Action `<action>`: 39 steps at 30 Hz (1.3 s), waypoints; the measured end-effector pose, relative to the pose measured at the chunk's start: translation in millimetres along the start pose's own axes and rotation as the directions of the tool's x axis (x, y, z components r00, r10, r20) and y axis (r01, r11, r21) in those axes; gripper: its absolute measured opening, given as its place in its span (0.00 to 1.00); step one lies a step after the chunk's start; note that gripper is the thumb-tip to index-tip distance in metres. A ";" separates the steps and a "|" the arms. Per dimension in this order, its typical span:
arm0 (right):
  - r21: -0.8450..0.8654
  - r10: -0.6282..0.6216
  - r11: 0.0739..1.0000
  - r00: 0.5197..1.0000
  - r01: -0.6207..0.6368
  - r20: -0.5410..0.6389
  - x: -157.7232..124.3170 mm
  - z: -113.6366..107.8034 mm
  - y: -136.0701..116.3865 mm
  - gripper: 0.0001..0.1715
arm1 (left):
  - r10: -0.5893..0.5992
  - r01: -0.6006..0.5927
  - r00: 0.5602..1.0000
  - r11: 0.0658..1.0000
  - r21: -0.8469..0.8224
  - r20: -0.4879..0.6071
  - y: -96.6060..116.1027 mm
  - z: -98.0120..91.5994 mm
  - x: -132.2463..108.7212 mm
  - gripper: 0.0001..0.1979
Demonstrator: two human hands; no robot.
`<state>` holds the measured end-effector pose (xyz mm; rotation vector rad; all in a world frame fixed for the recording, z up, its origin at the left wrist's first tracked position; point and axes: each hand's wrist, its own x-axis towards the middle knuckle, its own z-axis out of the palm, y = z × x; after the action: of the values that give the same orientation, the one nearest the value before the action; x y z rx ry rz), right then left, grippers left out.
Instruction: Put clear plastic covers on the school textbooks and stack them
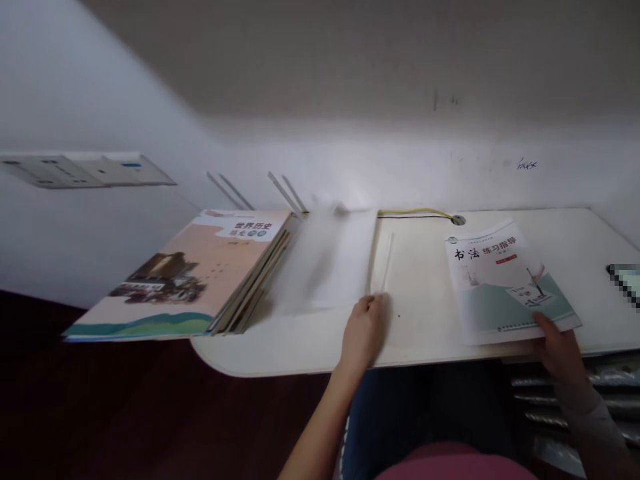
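My right hand (560, 347) pinches the lower right edge of a thin paperback workbook (500, 280) with a white and green cover, thumb on top and fingers beneath. The workbook is tilted slightly over the table. In my closed left hand (364, 330) is the right edge of a whitish, see-through sheet (330, 260), perhaps a plastic book cover; motion blurs much of it. A pale narrow strip runs up from those fingers. Left of the sheet lies a stack of books (185, 273), a history book with a pink cover on top.
The white table (280, 353) has a rounded left corner. Yellow and black cables (420, 212) run along the wall to a round hole (458, 220). Wall sockets (95, 170) are at the left. A pixelated device (627, 280) lies at the right edge. Plastic-wrapped items (540, 403) sit below the table.
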<state>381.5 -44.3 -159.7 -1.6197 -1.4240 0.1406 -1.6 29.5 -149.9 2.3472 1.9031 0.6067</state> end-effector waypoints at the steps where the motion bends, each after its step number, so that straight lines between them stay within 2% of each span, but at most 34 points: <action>1: 0.007 0.013 1.000 1.000 -0.013 -0.023 2.7 -3.0 -10.2 0.26 | -0.010 0.010 1.000 0.997 -0.081 -0.008 -0.6 1.4 0.5 0.20; 3: -0.011 0.036 0.999 0.997 -0.037 -0.065 9.5 -6.4 -38.4 0.27 | -0.037 0.031 0.999 0.972 -0.232 -0.022 -1.0 2.6 1.6 0.18; 5: -0.079 0.001 0.997 0.998 -0.006 -0.068 16.6 -4.5 -76.2 0.26 | -0.068 0.059 0.998 0.938 -0.340 -0.015 -1.1 1.8 2.2 0.17; 7: -0.200 -0.200 0.959 0.979 0.201 0.028 20.8 5.2 -118.1 0.26 | -0.095 0.094 0.995 0.911 -0.402 0.019 -2.0 -0.1 1.9 0.19; 8: -0.240 -0.331 0.906 0.937 0.348 0.111 20.8 13.5 -138.0 0.27 | -0.109 0.115 0.993 0.900 -0.419 0.039 -2.8 -1.0 1.4 0.20; 10: -0.296 -0.470 0.796 0.847 0.528 0.248 15.8 36.1 -170.4 0.28 | -0.135 0.157 0.988 0.882 -0.444 0.079 -5.1 -2.6 0.4 0.21; 13: -0.329 -0.518 0.688 0.756 0.646 0.400 -1.3 77.7 -194.2 0.25 | -0.176 0.216 0.976 0.850 -0.481 0.128 -8.6 -4.4 -0.5 0.22; 17: -0.364 -0.475 0.642 0.723 0.674 0.501 -24.4 122.1 -194.6 0.22 | -0.205 0.268 0.963 0.807 -0.526 0.177 -9.9 -8.3 0.6 0.23; 20: -0.359 -0.426 0.653 0.716 0.667 0.553 -31.5 138.5 -192.3 0.22 | -0.209 0.294 0.955 0.772 -0.564 0.212 -9.3 -11.5 2.2 0.23; 24: -0.319 -0.417 0.654 0.678 0.686 0.605 -29.5 146.7 -189.8 0.23 | -0.203 0.323 0.946 0.679 -0.659 0.254 -10.6 -13.3 3.3 0.24; 28: -0.238 -0.455 0.655 0.627 0.717 0.633 -25.5 149.7 -180.0 0.30 | -0.177 0.355 0.933 0.585 -0.729 0.312 -12.9 -15.6 4.1 0.27; 32: -0.207 -0.468 0.664 0.615 0.719 0.635 -26.3 149.8 -172.2 0.34 | -0.094 0.365 0.924 0.506 -0.782 0.371 -12.8 -19.4 6.8 0.28; 35: -0.208 -0.457 0.681 0.630 0.702 0.628 -29.5 151.2 -174.1 0.38 | -0.097 0.372 0.919 0.529 -0.763 0.381 -13.5 -20.2 7.5 0.28; 39: -0.211 -0.425 0.712 0.650 0.670 0.630 -34.3 157.5 -180.6 0.43 | -0.191 0.351 0.932 0.688 -0.635 0.308 -17.9 -18.4 2.0 0.27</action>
<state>143.4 -6.5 -138.0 -1.4251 -2.5117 -0.1081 -24.0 32.1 -137.6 1.5498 1.5189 0.8022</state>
